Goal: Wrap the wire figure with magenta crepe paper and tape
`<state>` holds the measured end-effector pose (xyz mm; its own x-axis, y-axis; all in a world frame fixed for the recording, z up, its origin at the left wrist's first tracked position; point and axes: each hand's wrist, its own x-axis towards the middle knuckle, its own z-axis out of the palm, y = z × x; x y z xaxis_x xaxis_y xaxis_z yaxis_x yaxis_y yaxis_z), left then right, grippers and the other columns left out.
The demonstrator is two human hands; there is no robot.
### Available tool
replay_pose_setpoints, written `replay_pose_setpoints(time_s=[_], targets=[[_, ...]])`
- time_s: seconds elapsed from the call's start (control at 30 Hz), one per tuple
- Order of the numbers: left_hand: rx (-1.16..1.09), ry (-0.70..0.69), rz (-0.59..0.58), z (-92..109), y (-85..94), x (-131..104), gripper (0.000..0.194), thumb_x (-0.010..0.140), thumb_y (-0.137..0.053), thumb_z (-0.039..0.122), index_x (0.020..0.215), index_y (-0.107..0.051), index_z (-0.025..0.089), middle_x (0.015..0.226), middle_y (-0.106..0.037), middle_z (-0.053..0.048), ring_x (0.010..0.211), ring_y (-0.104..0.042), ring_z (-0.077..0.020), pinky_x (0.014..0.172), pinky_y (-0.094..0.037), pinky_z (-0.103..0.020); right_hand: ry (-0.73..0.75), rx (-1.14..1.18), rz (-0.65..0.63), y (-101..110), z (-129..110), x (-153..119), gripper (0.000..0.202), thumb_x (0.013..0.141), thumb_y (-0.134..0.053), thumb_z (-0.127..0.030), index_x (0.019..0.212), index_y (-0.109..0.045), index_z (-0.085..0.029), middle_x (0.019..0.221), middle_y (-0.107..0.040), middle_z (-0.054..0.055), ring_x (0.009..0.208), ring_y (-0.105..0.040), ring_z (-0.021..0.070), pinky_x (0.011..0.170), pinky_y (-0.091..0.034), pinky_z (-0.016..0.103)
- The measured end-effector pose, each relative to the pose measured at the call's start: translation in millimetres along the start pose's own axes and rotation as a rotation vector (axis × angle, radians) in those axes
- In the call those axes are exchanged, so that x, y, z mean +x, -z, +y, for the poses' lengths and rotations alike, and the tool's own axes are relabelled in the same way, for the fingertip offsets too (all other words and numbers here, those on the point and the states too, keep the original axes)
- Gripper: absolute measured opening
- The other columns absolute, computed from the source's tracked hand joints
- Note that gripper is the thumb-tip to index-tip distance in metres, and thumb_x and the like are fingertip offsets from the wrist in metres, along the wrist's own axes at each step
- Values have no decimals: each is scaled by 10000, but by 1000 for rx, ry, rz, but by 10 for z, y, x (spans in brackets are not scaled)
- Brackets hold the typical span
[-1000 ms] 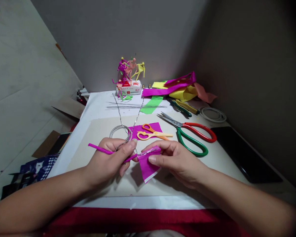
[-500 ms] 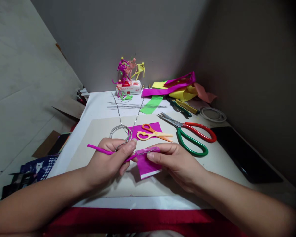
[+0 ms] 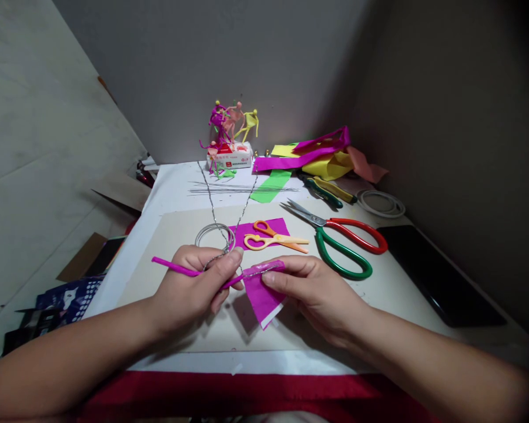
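Between the thumb and fingers of my left hand (image 3: pixel 203 279) is a twisted wire figure (image 3: pixel 212 202), two of its silvery strands pointing away from me. One limb of it, wrapped in magenta, sticks out to the left past my knuckles. My right hand (image 3: pixel 308 288) pinches a piece of magenta crepe paper (image 3: pixel 261 296) against another wire limb, the paper's top edge folded over the wire. A white strip shows along the paper's lower edge. Just beyond my hands lie small orange scissors (image 3: pixel 275 239) on a flat magenta paper sheet (image 3: pixel 242 226), beside a coil of wire (image 3: pixel 201 235).
Large scissors (image 3: pixel 321 222) with red and green handles lie to the right, near a black phone (image 3: pixel 441 276). Pliers (image 3: pixel 324 191), a white cable (image 3: pixel 381 204), loose wires (image 3: pixel 229 190) and coloured paper strips (image 3: pixel 300 161) are farther back. Small paper figures (image 3: pixel 233 120) stand on a box (image 3: pixel 230 157).
The magenta paper in my right hand has turned slightly, its lower corner swinging down and to the right. The left hand and wire figure have shifted slightly left.
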<state>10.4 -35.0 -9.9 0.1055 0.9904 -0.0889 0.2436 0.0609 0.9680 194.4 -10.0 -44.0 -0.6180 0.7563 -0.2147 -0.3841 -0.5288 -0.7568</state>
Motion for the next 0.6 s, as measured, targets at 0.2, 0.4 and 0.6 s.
replay_pose_setpoints(time_s=[0.2, 0.4, 0.6], targets=[[35, -6, -27, 19, 8, 22, 551, 894, -481, 403, 394, -463, 171, 331, -444, 15, 338, -395, -73, 375, -314, -209, 1, 19, -13, -19, 2, -25, 137, 730, -739, -192, 862, -744, -159, 783, -732, 28, 725, -646, 90, 745, -490, 215], [6, 12, -23, -42, 14, 2, 528, 887, -490, 432, 433, -491, 163, 344, -440, 26, 341, -388, -65, 365, -302, -198, 4, -23, 25, -13, 0, -1, 182, 731, -740, -209, 909, -743, -174, 758, -725, 28, 701, -636, 86, 716, -483, 209], [10, 7, -39, -33, 13, 14, 543, 888, -487, 433, 416, -465, 167, 343, -441, 24, 344, -385, -66, 363, -298, -197, 0, -10, 4, -21, -5, -17, 197, 726, -743, -218, 920, -745, -181, 772, -723, 31, 730, -638, 100, 754, -484, 234]])
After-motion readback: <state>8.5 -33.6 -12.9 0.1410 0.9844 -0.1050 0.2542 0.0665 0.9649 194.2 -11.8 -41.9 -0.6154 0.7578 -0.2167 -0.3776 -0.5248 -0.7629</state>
